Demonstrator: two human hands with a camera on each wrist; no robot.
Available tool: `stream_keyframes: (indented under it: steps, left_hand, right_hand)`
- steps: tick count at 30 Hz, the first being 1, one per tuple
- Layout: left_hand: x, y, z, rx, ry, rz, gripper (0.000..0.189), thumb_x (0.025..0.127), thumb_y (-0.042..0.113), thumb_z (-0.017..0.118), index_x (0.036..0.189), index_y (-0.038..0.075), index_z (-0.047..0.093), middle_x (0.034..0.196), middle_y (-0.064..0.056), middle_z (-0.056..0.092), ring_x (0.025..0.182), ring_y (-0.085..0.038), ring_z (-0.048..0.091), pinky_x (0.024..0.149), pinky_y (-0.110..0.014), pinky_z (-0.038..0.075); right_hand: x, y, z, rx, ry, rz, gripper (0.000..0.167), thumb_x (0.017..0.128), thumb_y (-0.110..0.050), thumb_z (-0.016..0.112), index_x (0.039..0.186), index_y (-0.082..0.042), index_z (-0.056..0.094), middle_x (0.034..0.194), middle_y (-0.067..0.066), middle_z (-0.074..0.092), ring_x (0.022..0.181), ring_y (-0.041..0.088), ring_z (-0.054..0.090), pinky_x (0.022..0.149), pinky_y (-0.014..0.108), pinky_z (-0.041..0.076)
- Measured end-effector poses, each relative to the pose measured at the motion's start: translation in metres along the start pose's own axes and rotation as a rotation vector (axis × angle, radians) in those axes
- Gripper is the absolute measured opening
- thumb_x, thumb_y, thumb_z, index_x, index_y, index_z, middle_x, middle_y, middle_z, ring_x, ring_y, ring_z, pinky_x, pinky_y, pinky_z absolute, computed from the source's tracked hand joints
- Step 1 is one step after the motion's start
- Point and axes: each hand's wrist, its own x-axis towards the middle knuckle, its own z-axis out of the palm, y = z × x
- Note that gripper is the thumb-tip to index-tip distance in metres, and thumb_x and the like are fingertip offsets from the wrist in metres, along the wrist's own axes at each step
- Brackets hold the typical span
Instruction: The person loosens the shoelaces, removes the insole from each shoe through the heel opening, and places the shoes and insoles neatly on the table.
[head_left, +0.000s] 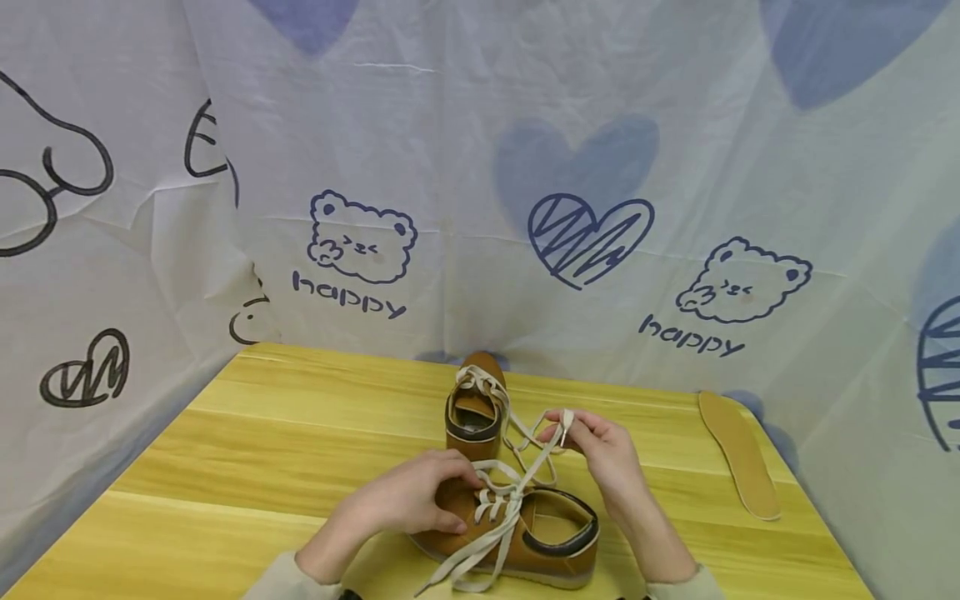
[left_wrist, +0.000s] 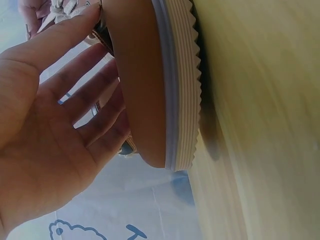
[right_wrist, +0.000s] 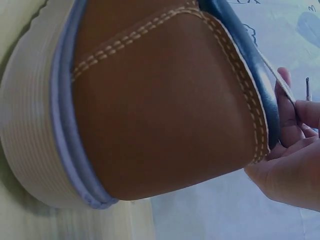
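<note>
A brown lace-up shoe (head_left: 558,565) with a dark collar lies with its toe to the left at the front of the table. My left hand (head_left: 405,496) holds its toe end, thumb on the near side and fingers over the far side. In the left wrist view the fingers reach behind the brown upper (left_wrist: 142,90), above the ridged sole. Behind the heel, my right hand (head_left: 611,458) pinches one end of the cream shoelace (head_left: 536,467), drawn up and right from the eyelets. The lace's other end hangs loose over the shoe's near side.
A matching shoe (head_left: 471,447) stands behind, its toe toward the back and its laces trailing right. A tan insole (head_left: 738,458) lies at the right edge of the wooden table (head_left: 262,450). White printed cloth (head_left: 450,167) hangs behind and at both sides.
</note>
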Motion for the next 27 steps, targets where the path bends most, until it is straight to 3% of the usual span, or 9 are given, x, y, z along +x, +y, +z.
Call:
stream_keyframes:
  steps: [10, 27]
  left_hand:
    - [0.003, -0.002, 0.004, 0.038, 0.009, -0.012, 0.041, 0.081, 0.023, 0.090, 0.118, 0.022, 0.072, 0.121, 0.013, 0.067, 0.119, -0.016, 0.060, 0.107, -0.038, 0.049]
    - [0.002, 0.001, 0.001, 0.048, 0.024, -0.007, 0.042, 0.080, 0.022, 0.091, 0.117, 0.022, 0.072, 0.120, 0.013, 0.067, 0.119, -0.016, 0.060, 0.106, -0.039, 0.049]
  right_hand:
    - [0.001, -0.006, -0.012, 0.006, 0.033, -0.004, 0.030, 0.109, -0.014, 0.051, 0.123, 0.005, 0.069, 0.096, 0.006, 0.078, 0.101, 0.026, 0.072, 0.102, 0.032, 0.050]
    - [0.003, -0.020, -0.037, 0.019, 0.105, 0.002, 0.030, 0.110, -0.018, 0.051, 0.125, 0.000, 0.070, 0.097, -0.002, 0.079, 0.105, 0.015, 0.070, 0.100, 0.027, 0.053]
